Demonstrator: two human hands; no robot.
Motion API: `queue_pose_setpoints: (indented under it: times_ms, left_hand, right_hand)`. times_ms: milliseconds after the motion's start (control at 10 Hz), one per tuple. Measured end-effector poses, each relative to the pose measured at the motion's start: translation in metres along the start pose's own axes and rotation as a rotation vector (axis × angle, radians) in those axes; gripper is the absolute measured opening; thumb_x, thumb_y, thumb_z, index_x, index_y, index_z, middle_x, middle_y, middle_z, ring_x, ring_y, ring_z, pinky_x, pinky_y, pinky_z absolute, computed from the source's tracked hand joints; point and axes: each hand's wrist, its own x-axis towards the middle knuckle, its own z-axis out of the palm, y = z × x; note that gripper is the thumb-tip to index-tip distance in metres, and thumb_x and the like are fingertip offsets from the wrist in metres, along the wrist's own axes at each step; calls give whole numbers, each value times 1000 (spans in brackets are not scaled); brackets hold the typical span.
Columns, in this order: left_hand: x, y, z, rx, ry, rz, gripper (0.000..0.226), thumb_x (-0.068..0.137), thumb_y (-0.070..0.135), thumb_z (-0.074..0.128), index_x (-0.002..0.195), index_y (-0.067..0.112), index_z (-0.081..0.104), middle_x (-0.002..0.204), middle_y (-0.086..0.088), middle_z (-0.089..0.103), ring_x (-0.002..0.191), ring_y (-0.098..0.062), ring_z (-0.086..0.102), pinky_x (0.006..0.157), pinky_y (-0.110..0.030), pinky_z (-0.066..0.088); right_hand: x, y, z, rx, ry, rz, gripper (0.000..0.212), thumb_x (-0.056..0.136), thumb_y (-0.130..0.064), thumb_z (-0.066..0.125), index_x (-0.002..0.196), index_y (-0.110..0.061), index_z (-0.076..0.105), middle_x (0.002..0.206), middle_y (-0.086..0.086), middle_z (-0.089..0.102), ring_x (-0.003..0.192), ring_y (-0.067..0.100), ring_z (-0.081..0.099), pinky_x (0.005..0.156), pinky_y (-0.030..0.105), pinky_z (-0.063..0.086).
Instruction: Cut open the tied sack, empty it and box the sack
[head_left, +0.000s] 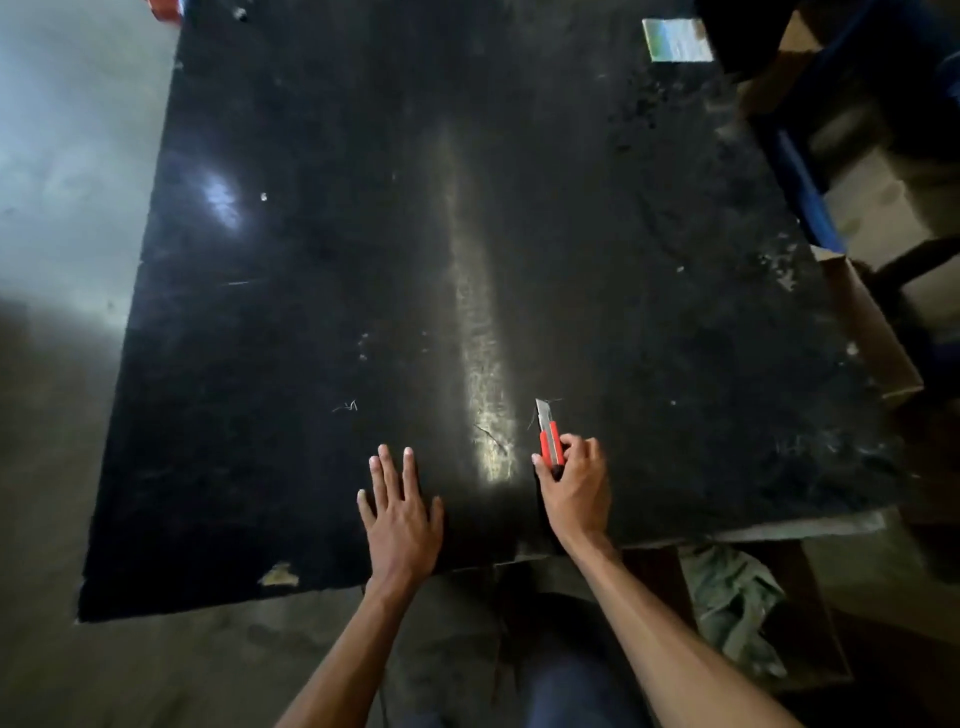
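Observation:
A red utility knife (549, 439) with its blade out points away from me on the black table (363, 260). My right hand (574, 486) is closed around its handle near the table's front edge. My left hand (400, 512) lies flat on the table, fingers spread, a little to the left of the knife. No sack is in view on the table. A crumpled greenish cloth or sack (737, 608) lies in a cardboard box (826, 639) below the table's front right corner.
A second cardboard box (872, 332) stands at the table's right edge. Blue frame parts (800, 176) and more boxes crowd the back right. A small shiny card (675, 39) lies at the table's far right. Concrete floor (62, 208) runs along the left.

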Motion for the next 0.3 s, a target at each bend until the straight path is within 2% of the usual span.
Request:
queue_pose_setpoints:
  times_ms: [200, 300]
  left_hand:
    - [-4, -5, -31, -33, -107, 22, 75, 102, 37, 47, 163, 18, 8, 172, -13, -5, 159, -29, -5, 126, -46, 17]
    - [-22, -12, -49, -15, -84, 82, 72, 100, 34, 50, 162, 18, 17, 172, -13, 4, 159, -29, 1, 125, -42, 20]
  right_hand:
    - [-13, -5, -18, -22, -75, -17, 47, 82, -35, 75, 118, -7, 62, 105, 9, 61, 96, 28, 63, 79, 40, 56]
    - [-36, -12, -28, -135, -100, -81, 58, 86, -33, 69, 133, -3, 54, 123, 12, 61, 111, 31, 61, 87, 40, 54]
